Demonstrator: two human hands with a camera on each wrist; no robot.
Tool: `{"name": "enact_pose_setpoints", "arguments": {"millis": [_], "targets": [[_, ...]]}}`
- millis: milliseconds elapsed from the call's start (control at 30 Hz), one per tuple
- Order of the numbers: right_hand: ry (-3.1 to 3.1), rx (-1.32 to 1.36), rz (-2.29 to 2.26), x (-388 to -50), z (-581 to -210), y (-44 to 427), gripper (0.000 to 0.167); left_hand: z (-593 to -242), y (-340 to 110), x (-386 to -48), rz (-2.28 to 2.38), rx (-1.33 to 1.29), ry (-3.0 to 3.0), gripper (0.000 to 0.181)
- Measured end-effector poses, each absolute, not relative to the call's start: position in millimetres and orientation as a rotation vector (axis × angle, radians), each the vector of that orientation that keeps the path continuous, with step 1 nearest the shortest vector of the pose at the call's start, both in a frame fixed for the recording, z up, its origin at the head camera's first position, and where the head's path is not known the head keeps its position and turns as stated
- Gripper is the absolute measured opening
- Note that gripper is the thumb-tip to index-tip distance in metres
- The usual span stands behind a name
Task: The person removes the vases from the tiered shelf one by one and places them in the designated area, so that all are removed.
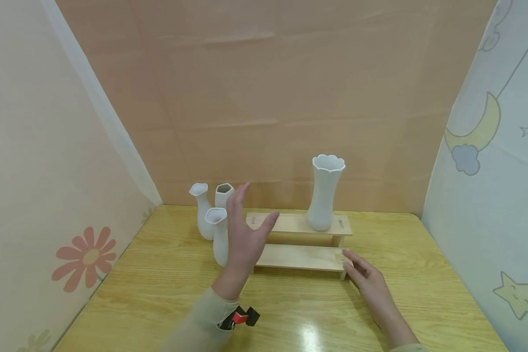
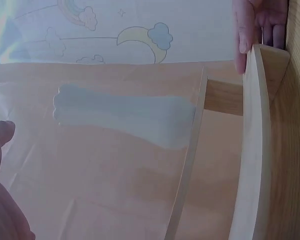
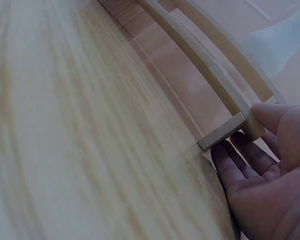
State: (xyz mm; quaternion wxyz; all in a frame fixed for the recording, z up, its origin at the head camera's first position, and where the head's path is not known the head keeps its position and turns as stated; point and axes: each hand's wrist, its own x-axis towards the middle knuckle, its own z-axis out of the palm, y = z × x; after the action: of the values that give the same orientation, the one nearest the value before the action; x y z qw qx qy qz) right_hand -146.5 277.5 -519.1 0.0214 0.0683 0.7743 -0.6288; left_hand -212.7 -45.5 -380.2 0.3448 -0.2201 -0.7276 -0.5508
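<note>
A two-tier wooden shelf (image 1: 300, 256) stands on the table. On the right part of its upper tier a tall white vase (image 1: 323, 198) with a scalloped rim stands upright. My right hand (image 1: 369, 283) grips the right end of the lower tier, thumb over the board (image 3: 225, 85) and fingers at its end and side. My left hand (image 1: 245, 234) is raised by the shelf's left end, fingers extended and thumb spread, holding nothing. Just left of it stand three smaller white vases: a front one (image 1: 220, 239), a left one (image 1: 204, 215) and one with an angular rim (image 1: 223, 194), partly hidden.
The wood-grain table (image 1: 158, 293) meets an orange-pink backdrop (image 1: 268, 98) behind the shelf. A pale panel with a flower (image 1: 91, 256) borders the left side. A panel with a moon (image 1: 486, 128) and stars borders the right.
</note>
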Motion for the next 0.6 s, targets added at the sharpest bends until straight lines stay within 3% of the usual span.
{"name": "enact_pose_setpoints", "arguments": {"millis": [600], "targets": [[2.387, 0.246, -1.963, -146.9, -518.9, 276.9, 0.072, -374.9, 5.0, -222.3, -1.637, -0.578, -2.043, 0.089]]}}
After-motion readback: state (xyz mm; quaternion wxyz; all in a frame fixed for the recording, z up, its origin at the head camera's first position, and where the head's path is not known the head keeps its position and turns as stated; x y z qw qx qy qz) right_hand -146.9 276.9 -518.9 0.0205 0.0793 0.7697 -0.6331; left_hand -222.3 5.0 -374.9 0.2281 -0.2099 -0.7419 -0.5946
